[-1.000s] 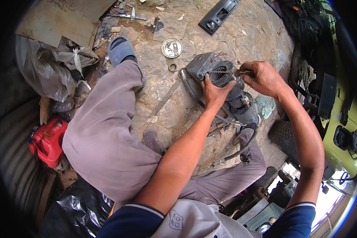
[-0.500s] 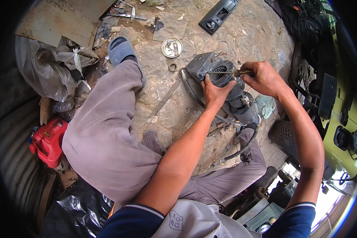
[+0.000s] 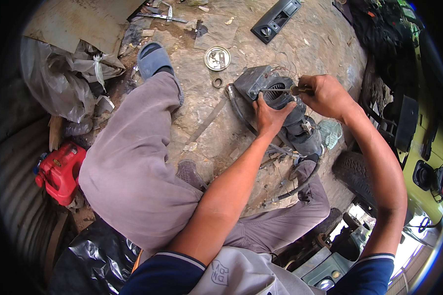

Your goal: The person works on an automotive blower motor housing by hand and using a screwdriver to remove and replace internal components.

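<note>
A black plastic blower housing (image 3: 251, 82) with a round, finned fan opening lies on the ground in front of me. My left hand (image 3: 270, 117) grips its near side, thumb and fingers spread over the casing. In my right hand (image 3: 328, 96), closed around the handle, is a screwdriver (image 3: 279, 90). Its thin shaft points left across the fan opening, the tip at the casing edge close to my left fingertips. Whether the tip sits in a screw is too small to tell. A black hose (image 3: 239, 114) with a metal end runs along the housing's left side.
A round tin lid (image 3: 217, 58) holding small parts and a metal ring (image 3: 217, 82) lie beyond the hose. Farther off is a black panel (image 3: 275, 20). A green cloth (image 3: 330, 132) and a tyre (image 3: 353, 169) are at right, a red jerrycan (image 3: 63, 172) at left.
The whole view has shifted slightly. Both hands keep their places on the housing and the screwdriver, with the shaft still lying across the fan opening.
</note>
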Motion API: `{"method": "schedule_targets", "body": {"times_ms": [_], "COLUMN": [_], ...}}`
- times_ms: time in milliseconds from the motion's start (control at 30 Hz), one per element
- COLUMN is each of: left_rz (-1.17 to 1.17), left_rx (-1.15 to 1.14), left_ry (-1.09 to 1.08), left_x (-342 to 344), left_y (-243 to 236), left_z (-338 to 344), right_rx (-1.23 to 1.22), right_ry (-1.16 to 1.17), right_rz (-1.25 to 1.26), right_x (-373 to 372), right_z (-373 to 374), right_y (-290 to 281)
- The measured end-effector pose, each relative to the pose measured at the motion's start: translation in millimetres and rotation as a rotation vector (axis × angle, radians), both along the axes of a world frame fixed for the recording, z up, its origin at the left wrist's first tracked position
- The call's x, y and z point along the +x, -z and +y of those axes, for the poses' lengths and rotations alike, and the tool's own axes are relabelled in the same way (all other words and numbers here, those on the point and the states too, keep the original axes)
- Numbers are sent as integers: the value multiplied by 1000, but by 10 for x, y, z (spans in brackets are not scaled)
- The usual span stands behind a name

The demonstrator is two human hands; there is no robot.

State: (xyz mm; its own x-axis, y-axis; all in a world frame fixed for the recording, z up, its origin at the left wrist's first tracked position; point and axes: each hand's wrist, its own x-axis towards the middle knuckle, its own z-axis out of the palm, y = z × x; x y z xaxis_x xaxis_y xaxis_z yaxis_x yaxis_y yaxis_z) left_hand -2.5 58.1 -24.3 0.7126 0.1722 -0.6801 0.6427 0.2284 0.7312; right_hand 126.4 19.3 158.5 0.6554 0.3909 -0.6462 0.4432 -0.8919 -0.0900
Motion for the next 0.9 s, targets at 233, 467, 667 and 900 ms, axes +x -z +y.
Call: {"method": "schedule_targets", "body": {"times_ms": [233,467,667,900], "left_rz": [-16,0,-8,11], "left_rx": [7,-39,-20,-22], "left_ry": [5,5,-3,-11], "left_x": [-11,2,38,17], "left_y": [61,8,47,-48], "left_z": [-10,46,44,101], "right_rx": [-158,-342,-300,275], "right_ry": [-55,-185,-548,460], "right_rz": [84,134,-45,13], "right_x": [-12,-35,-120,-187], "right_z": [161,221,442,376], "right_y": [-14,11,-19,-3]}}
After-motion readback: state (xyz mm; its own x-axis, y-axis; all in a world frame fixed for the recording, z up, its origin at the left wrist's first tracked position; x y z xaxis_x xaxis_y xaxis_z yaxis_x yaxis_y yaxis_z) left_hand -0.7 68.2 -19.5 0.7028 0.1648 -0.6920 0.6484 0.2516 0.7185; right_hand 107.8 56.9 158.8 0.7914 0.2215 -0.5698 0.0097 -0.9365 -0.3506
